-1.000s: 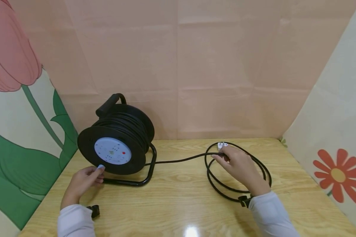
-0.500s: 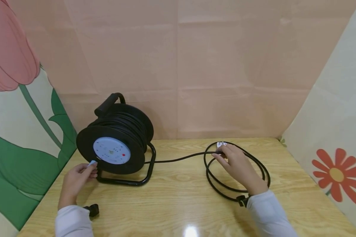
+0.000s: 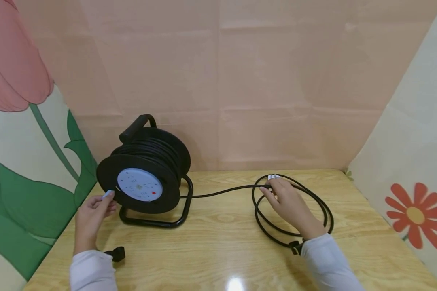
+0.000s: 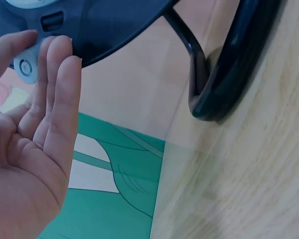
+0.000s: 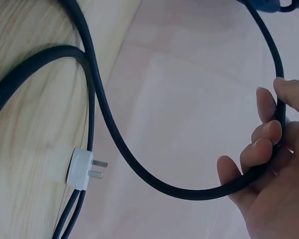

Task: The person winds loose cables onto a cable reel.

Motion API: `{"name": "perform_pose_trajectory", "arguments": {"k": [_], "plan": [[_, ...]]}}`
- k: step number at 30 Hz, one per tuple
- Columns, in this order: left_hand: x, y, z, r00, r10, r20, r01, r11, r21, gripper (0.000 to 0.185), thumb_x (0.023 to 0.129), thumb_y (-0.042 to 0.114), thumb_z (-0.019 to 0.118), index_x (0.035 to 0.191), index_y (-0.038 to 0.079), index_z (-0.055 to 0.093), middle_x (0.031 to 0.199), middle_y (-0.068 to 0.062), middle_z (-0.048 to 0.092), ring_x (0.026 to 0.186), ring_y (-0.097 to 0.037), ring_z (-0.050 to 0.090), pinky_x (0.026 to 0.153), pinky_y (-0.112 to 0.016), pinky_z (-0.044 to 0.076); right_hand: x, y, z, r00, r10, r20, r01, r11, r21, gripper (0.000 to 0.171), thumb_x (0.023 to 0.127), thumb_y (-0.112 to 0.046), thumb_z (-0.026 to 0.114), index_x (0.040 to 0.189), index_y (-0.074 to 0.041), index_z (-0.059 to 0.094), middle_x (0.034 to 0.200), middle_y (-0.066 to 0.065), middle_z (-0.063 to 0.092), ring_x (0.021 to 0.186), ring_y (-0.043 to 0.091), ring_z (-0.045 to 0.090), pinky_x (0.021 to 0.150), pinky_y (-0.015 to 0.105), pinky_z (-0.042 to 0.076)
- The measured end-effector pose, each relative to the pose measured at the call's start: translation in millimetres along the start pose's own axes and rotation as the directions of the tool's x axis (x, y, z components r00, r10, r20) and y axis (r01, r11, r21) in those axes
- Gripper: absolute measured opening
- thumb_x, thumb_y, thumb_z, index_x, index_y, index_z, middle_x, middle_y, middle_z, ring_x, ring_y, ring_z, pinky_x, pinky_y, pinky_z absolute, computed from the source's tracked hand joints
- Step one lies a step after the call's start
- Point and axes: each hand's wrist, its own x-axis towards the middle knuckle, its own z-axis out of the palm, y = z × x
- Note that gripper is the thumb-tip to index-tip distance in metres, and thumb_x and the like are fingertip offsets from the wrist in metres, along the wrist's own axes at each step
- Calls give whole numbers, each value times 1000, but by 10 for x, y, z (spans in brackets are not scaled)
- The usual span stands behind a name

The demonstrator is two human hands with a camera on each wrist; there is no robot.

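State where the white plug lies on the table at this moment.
In the head view the white plug lies at the far right of the wooden table, on the coiled black cable, just beyond the right hand.

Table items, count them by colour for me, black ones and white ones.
Black: 2, the cable reel and the loose cable that the right hand holds
White: 1, the plug
Total: 3
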Motion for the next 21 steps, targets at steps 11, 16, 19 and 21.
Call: {"name": "perform_pose_trajectory", "arguments": {"k": [11,16,19,21], "plan": [[-33,82,83,992,34,-119,-61,972,-227,32,89,28,79,92,0,63,77,-1,74,67,-10,71,67,-21,58,136,-44,21,998,-16,-67,13,999,-42,18,96,-38,69,90,-22,66,69,-11,49,57,9,44,50,30,39],[-40,127,109,987,43,-158,-89,950,-298,31,89,24,79,90,-1,61,79,-2,74,69,-10,72,70,-22,58,168,-42,35,996,2,-91,-4,1000,-18,21,91,-41,75,82,-24,67,64,-13,48,54,8,42,49,28,37],[-43,156,116,983,55,-177,-110,941,-319,29,89,22,79,90,-1,62,79,-3,74,69,-11,72,70,-23,58,186,-48,51,996,12,-83,-13,1000,-9,22,91,-43,74,82,-24,67,64,-13,48,54,9,42,48,29,37],[-49,179,116,982,53,-184,-112,938,-328,28,89,21,78,90,-1,62,79,-3,74,69,-11,72,70,-23,58,196,-57,62,997,18,-76,-19,1000,-10,23,91,-45,73,82,-25,67,63,-13,48,53,9,42,47,29,36]]}}
